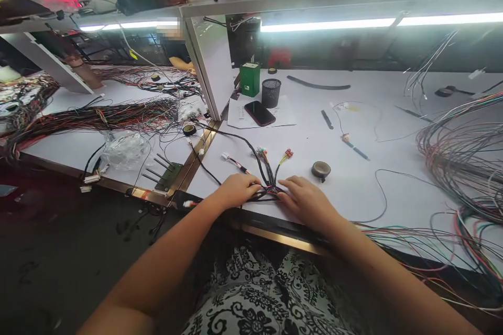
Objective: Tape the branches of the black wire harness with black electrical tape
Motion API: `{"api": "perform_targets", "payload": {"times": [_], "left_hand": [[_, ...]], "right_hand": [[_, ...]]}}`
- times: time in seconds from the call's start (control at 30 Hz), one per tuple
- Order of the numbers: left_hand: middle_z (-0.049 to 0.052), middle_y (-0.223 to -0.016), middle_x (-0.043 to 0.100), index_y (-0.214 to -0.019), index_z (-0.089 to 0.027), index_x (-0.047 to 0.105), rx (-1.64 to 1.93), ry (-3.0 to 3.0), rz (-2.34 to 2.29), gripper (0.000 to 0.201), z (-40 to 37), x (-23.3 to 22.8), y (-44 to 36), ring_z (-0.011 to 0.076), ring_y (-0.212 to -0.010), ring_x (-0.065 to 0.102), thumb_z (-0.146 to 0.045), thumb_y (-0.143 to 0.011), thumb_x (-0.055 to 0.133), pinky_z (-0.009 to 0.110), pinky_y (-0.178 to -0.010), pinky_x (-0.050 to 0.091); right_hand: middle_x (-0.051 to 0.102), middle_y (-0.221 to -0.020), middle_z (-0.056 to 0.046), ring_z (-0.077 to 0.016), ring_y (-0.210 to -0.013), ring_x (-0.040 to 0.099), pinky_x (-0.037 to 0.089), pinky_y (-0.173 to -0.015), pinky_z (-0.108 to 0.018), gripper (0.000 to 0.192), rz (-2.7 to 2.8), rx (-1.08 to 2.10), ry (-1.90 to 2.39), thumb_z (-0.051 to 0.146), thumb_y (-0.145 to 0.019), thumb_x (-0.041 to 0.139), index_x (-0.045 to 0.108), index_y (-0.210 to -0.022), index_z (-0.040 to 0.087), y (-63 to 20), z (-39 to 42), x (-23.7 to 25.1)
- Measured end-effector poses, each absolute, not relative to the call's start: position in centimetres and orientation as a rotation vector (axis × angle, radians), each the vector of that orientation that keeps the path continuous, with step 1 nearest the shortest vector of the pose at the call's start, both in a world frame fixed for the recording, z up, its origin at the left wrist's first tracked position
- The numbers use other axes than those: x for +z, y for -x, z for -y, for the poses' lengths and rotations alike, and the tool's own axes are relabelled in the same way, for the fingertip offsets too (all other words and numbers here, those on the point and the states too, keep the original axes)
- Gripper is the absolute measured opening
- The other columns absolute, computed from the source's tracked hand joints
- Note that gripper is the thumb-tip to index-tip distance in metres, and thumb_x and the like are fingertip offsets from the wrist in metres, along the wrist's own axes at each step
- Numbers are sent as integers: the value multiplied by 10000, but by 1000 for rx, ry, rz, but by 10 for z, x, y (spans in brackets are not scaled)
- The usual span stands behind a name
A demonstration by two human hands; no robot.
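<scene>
A wiring harness (pixel 271 188) lies at the table's front edge, its black-sleeved branches meeting between my two hands. My left hand (pixel 238 189) is closed on its left side, thumb and fingers pinching the wires. From the right, my right hand (pixel 306 199) has its thumb and fingers around the wires at the junction; the exact grip is partly hidden. Branches fan away from me, ending in a white connector (pixel 225 156), a group of coloured connectors (pixel 261 152) and a red connector (pixel 288 153). A roll of black tape (pixel 321 169) sits beyond my right hand.
Loose wires (pixel 463 167) spread over the right side. Farther back are a phone (pixel 259 113) on paper, a mesh pen cup (pixel 271 93) and a green box (pixel 250 79). Left stand a pegged fixture (pixel 168 175) and wire bundles (pixel 106 118). A person (pixel 178 52) is behind the divider.
</scene>
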State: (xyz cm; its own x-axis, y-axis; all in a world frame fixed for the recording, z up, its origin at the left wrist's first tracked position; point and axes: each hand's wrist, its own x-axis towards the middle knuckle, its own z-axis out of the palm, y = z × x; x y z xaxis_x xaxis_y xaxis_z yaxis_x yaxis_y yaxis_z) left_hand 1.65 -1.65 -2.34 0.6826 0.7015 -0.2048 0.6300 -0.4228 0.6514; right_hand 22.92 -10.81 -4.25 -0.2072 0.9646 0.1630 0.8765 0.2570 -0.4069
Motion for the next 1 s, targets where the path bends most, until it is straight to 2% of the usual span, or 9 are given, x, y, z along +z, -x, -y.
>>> {"api": "perform_targets", "payload": {"times": [0.1, 0.17, 0.23, 0.37, 0.57, 0.7, 0.8, 0.9, 1.0], "left_hand": [[-3, -649, 668, -979, -225, 642, 42, -1788, -1006, 280, 3, -30, -21, 188, -608, 654, -425, -859, 486, 254, -544, 458], [-16, -583, 636, -1026, -222, 615, 26, -1682, -1041, 317, 2, -32, -22, 187, -545, 638, -451, -871, 460, 253, -494, 440], [0, -639, 663, -1012, -224, 633, 57, -1816, -1061, 298, 4, -29, -23, 193, -610, 650, -427, -884, 456, 263, -550, 452], [26, -959, 718, -955, -250, 705, 164, -2365, -999, 226, 3, -8, -25, 224, -903, 639, -329, -886, 504, 289, -766, 425], [-3, -831, 725, -898, -308, 729, -323, -2645, -796, 179, -29, 9, -36, 199, -787, 639, -397, -852, 581, 257, -601, 346], [37, -795, 699, -825, -232, 708, -565, -2843, -717, 230, -33, 8, -45, 211, -708, 625, -399, -857, 553, 272, -549, 335], [76, -894, 674, -842, -174, 681, -368, -3034, -707, 276, -25, 9, -42, 244, -834, 616, -426, -850, 568, 312, -634, 403], [104, -1017, 640, -950, -151, 650, -29, -3113, -749, 436, -16, 7, -30, 270, -998, 566, -560, -819, 568, 371, -812, 428], [119, -1293, 535, -1181, -178, 576, 108, -3142, -592, 581, -8, 1, -17, 286, -1247, 420, -610, -794, 573, 448, -1062, 277]], "right_hand": [[636, -998, -69, -214, -922, 579, 481, -825, -362, 286, 2114, 477, 1602, 365, -930, 453, 615, -1124, 232, -214, 99, -48], [633, -980, -62, -203, -906, 579, 481, -808, -351, 265, 2048, 524, 1569, 353, -925, 469, 629, -1100, 234, -214, 97, -56], [631, -980, -58, -197, -910, 577, 479, -800, -343, 262, 1993, 567, 1539, 344, -923, 478, 630, -1109, 240, -218, 95, -62], [632, -951, -43, -187, -898, 579, 469, -782, -332, 289, 1952, 696, 1521, 345, -932, 463, 606, -1169, 265, -223, 93, -61], [635, -888, -23, -184, -853, 579, 447, -742, -318, 233, 2006, 742, 1560, 295, -914, 491, 666, -1068, 286, -220, 84, -57], [629, -872, -27, -186, -830, 575, 429, -711, -312, 227, 2025, 661, 1593, 299, -907, 490, 666, -1047, 266, -218, 85, -61], [626, -865, -35, -190, -816, 571, 421, -716, -323, 262, 1995, 587, 1627, 309, -907, 478, 608, -1121, 233, -217, 88, -62], [625, -850, -28, -185, -790, 568, 421, -704, -324, 309, 1956, 613, 1659, 351, -904, 482, 549, -1172, 214, -217, 91, -61], [624, -861, -28, -197, -802, 563, 416, -703, -334, 365, 2015, 595, 1649, 395, -870, 534, 531, -1190, 218, -217, 91, -61]]}}
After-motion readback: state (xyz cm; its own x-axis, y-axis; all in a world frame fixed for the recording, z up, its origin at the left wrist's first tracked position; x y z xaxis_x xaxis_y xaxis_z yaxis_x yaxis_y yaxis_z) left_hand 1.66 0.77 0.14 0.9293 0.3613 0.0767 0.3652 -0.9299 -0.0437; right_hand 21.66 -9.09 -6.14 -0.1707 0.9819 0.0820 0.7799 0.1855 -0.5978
